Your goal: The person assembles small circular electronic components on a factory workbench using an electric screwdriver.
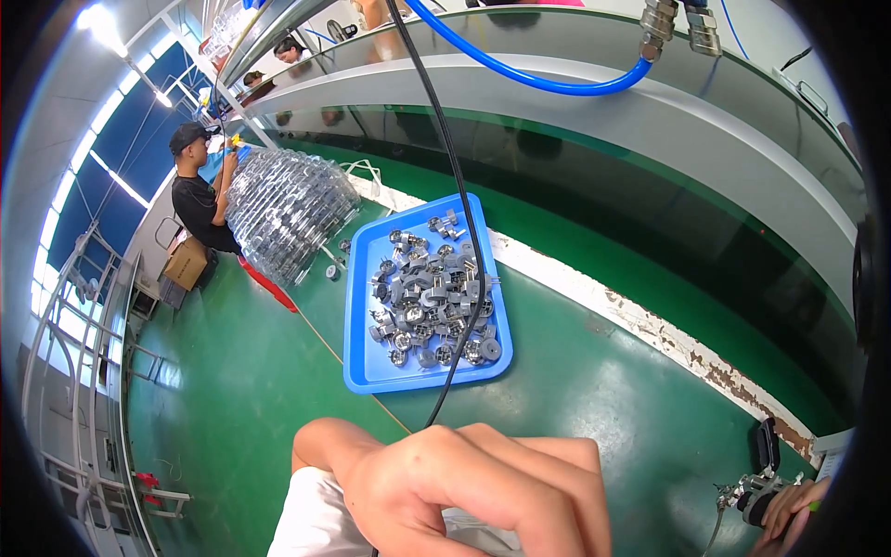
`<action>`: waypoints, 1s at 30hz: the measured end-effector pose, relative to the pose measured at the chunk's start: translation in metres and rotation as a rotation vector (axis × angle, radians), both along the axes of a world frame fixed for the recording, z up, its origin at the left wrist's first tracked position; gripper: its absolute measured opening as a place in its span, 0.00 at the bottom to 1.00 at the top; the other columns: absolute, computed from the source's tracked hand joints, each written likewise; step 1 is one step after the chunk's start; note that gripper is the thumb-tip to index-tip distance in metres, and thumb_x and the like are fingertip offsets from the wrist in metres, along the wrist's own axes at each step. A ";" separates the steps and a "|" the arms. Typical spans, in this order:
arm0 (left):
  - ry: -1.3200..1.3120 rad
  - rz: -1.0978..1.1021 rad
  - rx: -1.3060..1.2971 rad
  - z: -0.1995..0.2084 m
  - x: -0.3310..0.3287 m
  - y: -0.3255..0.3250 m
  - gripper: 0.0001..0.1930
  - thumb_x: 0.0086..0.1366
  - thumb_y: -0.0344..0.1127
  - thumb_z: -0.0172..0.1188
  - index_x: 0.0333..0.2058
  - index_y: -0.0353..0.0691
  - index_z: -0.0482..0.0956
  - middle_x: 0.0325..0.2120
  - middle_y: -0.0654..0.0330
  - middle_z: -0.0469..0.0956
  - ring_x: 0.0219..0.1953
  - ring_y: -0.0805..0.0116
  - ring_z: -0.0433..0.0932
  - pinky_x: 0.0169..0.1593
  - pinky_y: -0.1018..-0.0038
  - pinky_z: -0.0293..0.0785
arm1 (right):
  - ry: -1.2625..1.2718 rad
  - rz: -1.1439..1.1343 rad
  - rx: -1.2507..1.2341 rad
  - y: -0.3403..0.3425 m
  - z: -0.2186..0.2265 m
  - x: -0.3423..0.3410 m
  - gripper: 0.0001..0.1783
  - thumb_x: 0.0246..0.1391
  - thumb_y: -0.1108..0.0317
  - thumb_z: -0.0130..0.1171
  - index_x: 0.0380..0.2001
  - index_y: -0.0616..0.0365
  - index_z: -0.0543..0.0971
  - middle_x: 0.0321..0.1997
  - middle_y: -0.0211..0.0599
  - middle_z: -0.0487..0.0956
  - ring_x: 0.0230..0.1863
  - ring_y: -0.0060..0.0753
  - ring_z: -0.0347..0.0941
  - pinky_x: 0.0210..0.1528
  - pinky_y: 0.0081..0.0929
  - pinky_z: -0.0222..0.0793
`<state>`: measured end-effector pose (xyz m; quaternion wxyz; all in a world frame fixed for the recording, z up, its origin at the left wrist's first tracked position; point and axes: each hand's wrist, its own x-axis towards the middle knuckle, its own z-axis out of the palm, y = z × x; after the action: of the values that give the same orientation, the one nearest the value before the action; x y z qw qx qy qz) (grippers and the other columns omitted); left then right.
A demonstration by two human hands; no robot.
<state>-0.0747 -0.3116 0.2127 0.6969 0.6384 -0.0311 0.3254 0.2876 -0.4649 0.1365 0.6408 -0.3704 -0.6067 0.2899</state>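
A left hand [473, 487] is curling its fingers together over white cloth [311, 524] just below a blue tray [364, 306] of grey metal parts [432, 302], while the right hand [789, 509] is gripping a small tool [752, 492] far right of it.

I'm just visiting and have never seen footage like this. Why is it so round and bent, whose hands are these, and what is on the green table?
There is no machine here: a person wears a wide-angle head camera looking down, which bends straight edges. Their left hand, low in the middle, is curled above something white; what it grips is hidden. Their right hand, at the lower right edge, holds a small dark tool. On the green table lies a blue tray of small grey metal parts, crossed by a hanging black cable. Another worker sits far left.
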 end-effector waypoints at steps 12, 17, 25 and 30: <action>0.048 0.007 0.044 0.007 -0.011 -0.012 0.12 0.64 0.39 0.72 0.33 0.35 0.86 0.32 0.56 0.85 0.35 0.65 0.76 0.40 0.72 0.70 | -0.015 0.000 0.008 -0.004 0.001 -0.007 0.13 0.72 0.62 0.52 0.42 0.63 0.76 0.20 0.29 0.66 0.16 0.20 0.55 0.20 0.21 0.53; -0.385 0.259 -0.123 -0.042 0.008 -0.057 0.12 0.63 0.40 0.72 0.33 0.35 0.87 0.34 0.56 0.84 0.36 0.66 0.76 0.40 0.72 0.70 | -0.012 0.021 0.028 -0.007 0.001 -0.011 0.13 0.72 0.62 0.52 0.43 0.62 0.75 0.21 0.29 0.65 0.16 0.20 0.55 0.20 0.21 0.54; 0.076 -0.029 0.103 0.006 -0.019 -0.028 0.13 0.64 0.40 0.72 0.37 0.34 0.86 0.33 0.57 0.84 0.38 0.63 0.77 0.43 0.68 0.72 | -0.017 -0.022 -0.011 -0.013 0.000 -0.010 0.14 0.71 0.60 0.54 0.42 0.62 0.74 0.21 0.28 0.65 0.17 0.20 0.55 0.21 0.22 0.56; -0.083 0.108 0.097 -0.029 -0.038 -0.060 0.16 0.72 0.42 0.64 0.26 0.43 0.77 0.33 0.55 0.84 0.30 0.63 0.74 0.33 0.69 0.67 | 0.110 -0.169 -0.038 -0.021 -0.034 0.009 0.12 0.71 0.63 0.51 0.36 0.58 0.64 0.16 0.23 0.60 0.12 0.14 0.52 0.17 0.14 0.53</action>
<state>-0.1128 -0.3717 0.1835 0.6446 0.6582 -0.0411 0.3867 0.2964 -0.4864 0.1029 0.6882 -0.4160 -0.5315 0.2662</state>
